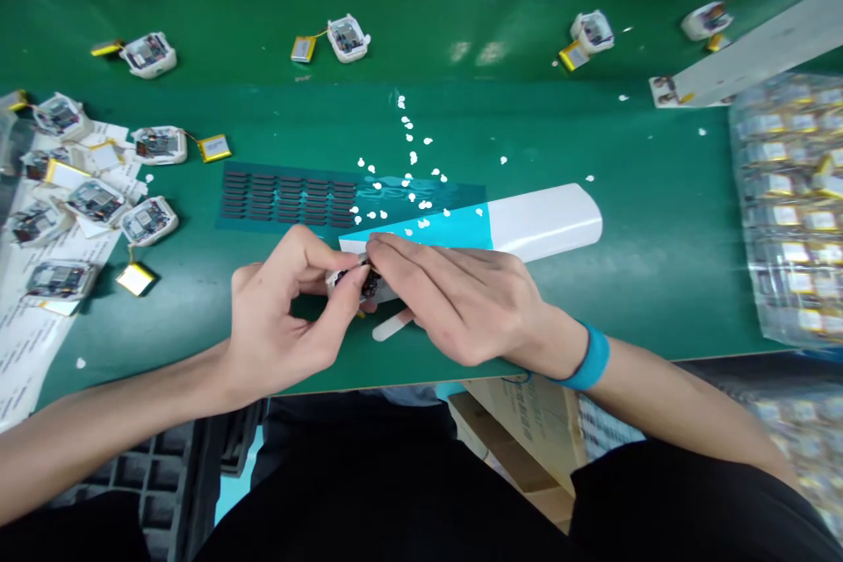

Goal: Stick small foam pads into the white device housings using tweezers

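**Small open housing pinched over the bench's near edge**

In the head view, at centre, my left hand (283,325) pinches a small open housing (371,284) between thumb and fingertips. My right hand (467,307) lies across its right side, fingers pressed together, tips at its upper rim; I cannot tell whether they grip anything. I judge this to be close fingertip work on the open housing; any next move calls for a steady left pinch and light pressure near the exposed parts. A pale stick (393,325) pokes out beside my right fingers.

At the right edge, a clear tray (744,219) carries rows of yellow-edged packs. Lower left, a black tray (158,474) shows square compartments, their contents too dark to tell. Below the bench, right of centre, stands a cardboard box (536,413); I cannot tell what is inside. Just above my hands, a dark sheet (270,198) bears black strips.
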A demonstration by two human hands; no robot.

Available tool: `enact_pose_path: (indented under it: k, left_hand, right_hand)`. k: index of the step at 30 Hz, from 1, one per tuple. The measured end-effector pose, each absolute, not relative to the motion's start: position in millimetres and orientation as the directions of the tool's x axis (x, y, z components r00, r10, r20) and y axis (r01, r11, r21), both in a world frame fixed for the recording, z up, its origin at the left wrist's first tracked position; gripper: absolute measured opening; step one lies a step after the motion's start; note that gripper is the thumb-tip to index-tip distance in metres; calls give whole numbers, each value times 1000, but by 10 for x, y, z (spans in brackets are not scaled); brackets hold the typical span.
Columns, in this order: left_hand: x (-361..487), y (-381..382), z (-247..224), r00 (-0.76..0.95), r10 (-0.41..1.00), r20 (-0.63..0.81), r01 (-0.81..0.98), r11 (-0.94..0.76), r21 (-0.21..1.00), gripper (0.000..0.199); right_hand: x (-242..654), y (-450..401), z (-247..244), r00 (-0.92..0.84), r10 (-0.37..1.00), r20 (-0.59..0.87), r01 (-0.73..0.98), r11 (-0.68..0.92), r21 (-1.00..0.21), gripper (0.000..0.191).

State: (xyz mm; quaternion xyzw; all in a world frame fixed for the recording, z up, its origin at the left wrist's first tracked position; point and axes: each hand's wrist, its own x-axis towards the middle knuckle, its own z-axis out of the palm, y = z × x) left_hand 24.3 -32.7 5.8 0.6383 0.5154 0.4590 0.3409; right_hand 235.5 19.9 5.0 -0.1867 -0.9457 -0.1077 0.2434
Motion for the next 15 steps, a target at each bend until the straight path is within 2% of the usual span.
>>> enact_pose_path:
  k: [3,5,8,11,13,15]
  left_hand:
    - [226,-332,72,83,949,304,387,-312,868,17]
    - [215,-317,82,86,963,254,358,-268,894,15]
    - [207,-291,83,70,984,166,305,-179,935,13]
    - [209,-284,81,40,984,175,283,-180,942,16]
    - [207,-296,90,21,975,219,297,-215,930,18]
    - [198,-316,101,20,968,249,317,-242,917,19]
  right_hand:
    - [2342,174,69,-807,257,533,415,888,200,29]
    - [2329,170,34,-777,282,563,430,891,147,31]
    - [2312,174,-26,-740,361,568,426,905,-20,33]
    - [2302,180,-30,-717,441,539,406,894,-191,35]
    - [2292,185,2,-691,517,506,363,853,-376,40]
    - [2275,191,48,-643,606,468,313,766,-561,36]
